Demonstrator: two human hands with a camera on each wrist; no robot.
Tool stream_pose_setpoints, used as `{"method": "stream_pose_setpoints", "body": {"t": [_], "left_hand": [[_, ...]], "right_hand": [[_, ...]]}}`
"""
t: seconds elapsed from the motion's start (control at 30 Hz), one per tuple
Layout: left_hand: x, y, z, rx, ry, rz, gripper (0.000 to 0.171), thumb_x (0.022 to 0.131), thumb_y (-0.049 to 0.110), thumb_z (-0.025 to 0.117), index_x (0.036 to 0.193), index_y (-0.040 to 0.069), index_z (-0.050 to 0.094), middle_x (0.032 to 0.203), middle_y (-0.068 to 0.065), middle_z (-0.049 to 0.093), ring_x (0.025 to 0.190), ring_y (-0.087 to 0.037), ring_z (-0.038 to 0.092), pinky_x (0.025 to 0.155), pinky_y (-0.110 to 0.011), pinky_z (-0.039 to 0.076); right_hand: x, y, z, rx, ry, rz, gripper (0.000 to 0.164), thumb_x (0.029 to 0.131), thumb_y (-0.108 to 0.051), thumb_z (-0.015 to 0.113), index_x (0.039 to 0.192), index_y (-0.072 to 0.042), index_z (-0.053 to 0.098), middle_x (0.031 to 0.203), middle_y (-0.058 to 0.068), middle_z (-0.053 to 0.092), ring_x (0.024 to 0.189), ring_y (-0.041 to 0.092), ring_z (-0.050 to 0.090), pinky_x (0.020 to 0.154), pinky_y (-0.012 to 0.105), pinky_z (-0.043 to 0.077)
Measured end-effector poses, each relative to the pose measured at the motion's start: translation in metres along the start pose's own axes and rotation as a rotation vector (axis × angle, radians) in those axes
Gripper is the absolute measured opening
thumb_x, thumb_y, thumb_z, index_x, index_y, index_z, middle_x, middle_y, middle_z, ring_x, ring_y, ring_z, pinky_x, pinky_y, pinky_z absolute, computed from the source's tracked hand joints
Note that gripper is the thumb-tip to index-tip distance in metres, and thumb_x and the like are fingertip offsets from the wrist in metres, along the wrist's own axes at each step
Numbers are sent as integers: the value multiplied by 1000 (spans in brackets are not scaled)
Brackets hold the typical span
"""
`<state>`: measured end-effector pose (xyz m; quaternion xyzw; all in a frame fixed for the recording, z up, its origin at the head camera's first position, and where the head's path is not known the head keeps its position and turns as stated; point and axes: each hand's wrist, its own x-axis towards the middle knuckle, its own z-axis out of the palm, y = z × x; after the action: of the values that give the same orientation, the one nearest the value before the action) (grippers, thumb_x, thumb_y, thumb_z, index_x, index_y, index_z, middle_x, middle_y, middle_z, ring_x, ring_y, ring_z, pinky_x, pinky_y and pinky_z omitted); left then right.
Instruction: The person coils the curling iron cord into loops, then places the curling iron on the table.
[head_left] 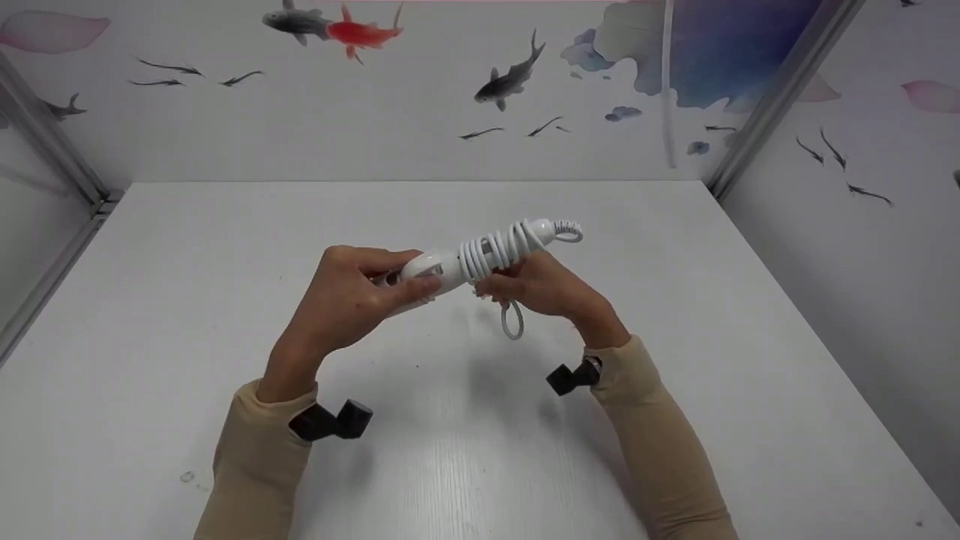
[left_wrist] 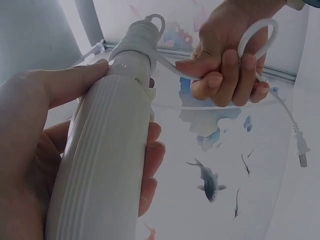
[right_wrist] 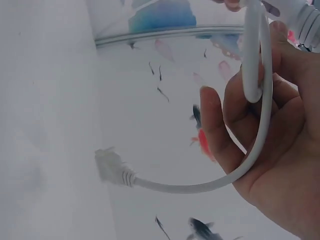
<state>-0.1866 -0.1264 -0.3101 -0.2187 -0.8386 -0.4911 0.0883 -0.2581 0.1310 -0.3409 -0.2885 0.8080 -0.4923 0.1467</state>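
My left hand (head_left: 341,300) grips a long white electric appliance (head_left: 448,268) by its body, thumb on the near side; its exact kind is unclear. In the left wrist view the body (left_wrist: 100,165) is smooth with lengthwise ribs. A white power cord (head_left: 495,253) is wound in several turns round its narrower far end, with a springy sleeve and small loop at the tip. Below the coils, my right hand (head_left: 551,289) pinches the cord's loose stretch between thumb and fingers. A loop of cord rises above those fingers in the left wrist view, and the plug (left_wrist: 302,150) dangles free.
Beneath both hands spreads a white tabletop (head_left: 450,450). White panels printed with fish (head_left: 510,81) and petals stand at the back and sides, joined by grey metal posts (head_left: 787,97). A black wrist camera (head_left: 352,418) sits on each tan sleeve.
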Motion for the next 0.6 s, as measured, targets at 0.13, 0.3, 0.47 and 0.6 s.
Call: {"method": "stream_pose_setpoints", "body": {"t": [0.13, 0.3, 0.47, 0.6], "left_hand": [[1, 0, 1, 4, 6, 0, 31, 88, 25, 78, 114, 9, 77, 103, -9, 77, 83, -20, 68, 74, -32, 55], [2, -2, 1, 3, -7, -13, 32, 88, 27, 77, 115, 9, 76, 104, -10, 77, 84, -21, 68, 75, -34, 55], [2, -3, 2, 23, -18, -48, 35, 88, 30, 77, 117, 11, 75, 107, -8, 77, 84, -21, 68, 75, -34, 54], [1, -1, 3, 32, -44, -48, 36, 88, 31, 77, 117, 11, 75, 107, -8, 77, 84, -20, 67, 73, -33, 55]], "right_hand": [[-5, -2, -7, -126, 41, -28, 21, 98, -9, 63, 118, -5, 65, 98, 9, 66, 83, 20, 61, 73, 31, 54], [-6, -3, -11, -187, 71, -51, 23, 95, -11, 68, 118, -9, 65, 99, 8, 68, 83, 22, 64, 73, 35, 56], [-3, 2, -8, -184, 53, -89, 21, 95, -10, 68, 116, -9, 66, 96, 8, 68, 78, 20, 65, 74, 41, 58], [-3, 4, -5, -204, 16, -126, 20, 93, -9, 70, 113, -9, 69, 98, 9, 73, 82, 19, 70, 78, 38, 59]]}}
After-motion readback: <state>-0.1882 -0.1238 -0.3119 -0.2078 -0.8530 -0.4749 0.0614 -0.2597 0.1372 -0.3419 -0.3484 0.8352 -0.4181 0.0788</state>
